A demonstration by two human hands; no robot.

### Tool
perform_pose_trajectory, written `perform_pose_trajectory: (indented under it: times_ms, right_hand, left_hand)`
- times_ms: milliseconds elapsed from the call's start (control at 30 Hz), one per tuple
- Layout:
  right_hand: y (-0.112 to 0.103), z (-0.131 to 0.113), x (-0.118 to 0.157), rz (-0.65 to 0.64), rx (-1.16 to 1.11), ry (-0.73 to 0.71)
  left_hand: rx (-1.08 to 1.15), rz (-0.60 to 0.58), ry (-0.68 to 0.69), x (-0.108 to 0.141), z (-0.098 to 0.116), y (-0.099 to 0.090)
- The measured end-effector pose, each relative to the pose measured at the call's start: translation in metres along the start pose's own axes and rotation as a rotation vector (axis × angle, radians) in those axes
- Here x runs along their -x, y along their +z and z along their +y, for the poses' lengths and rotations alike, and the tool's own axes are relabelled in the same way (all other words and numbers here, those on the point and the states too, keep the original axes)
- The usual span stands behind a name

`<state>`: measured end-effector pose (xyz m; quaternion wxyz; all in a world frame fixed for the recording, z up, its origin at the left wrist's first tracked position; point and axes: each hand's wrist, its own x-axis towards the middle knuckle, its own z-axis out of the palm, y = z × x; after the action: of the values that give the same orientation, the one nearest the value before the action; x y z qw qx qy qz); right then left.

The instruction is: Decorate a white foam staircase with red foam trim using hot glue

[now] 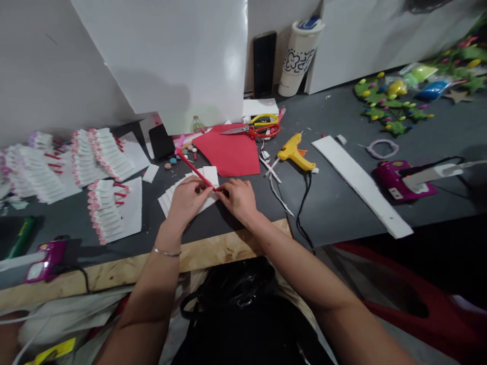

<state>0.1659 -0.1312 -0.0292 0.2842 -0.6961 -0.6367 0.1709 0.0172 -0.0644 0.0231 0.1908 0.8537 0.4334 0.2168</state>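
Note:
My left hand (190, 196) pinches a thin red strip (193, 168), which slants up and leftward from its fingertips. At the strip's lower end, the fingers of my right hand (236, 196) are closed on it, close to my left fingertips. Beneath both hands lie overlapping white pieces (167, 198) on the dark table. A red sheet (238, 152) is just beyond the hands, with red- and yellow-handled scissors (262, 126) across its top corner. To the right rests a yellow glue gun (296, 153).
White bundles with pink ends (104, 210) lie at the left. A long white strip (361, 185), a purple power socket (403, 182) and green felt decorations (395, 104) are at the right. A tumbler (299, 58) and a phone (264, 63) stand at the back.

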Motion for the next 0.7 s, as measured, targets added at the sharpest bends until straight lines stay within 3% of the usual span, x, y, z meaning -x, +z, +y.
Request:
perform_pose_trajectory:
  times_ms: [167,333,533,633,700]
  right_hand:
    - [-0.003,0.0,0.0,-0.007,-0.033,0.009]
    - [-0.019,0.0,0.007,-0.037,-0.148,0.001]
    - [-0.071,0.013,0.04,-0.203,-0.138,-0.07]
    - [-0.102,0.037,0.052,-0.231,-0.109,0.008]
    - [-0.121,0.059,0.054,-0.153,-0.07,0.105]
  left_hand:
    - [0.09,0.009,-0.041,0.001,0.005,-0.003]
    - [0.36,0.102,-0.234,0.006,0.003,-0.01]
    - [1.05,0.275,-0.433,0.002,-0.001,-0.016]
    - [1.438,0.251,-0.505,-0.004,0.004,-0.021]
    - [1.664,0.233,-0.536,-0.007,0.008,-0.024]
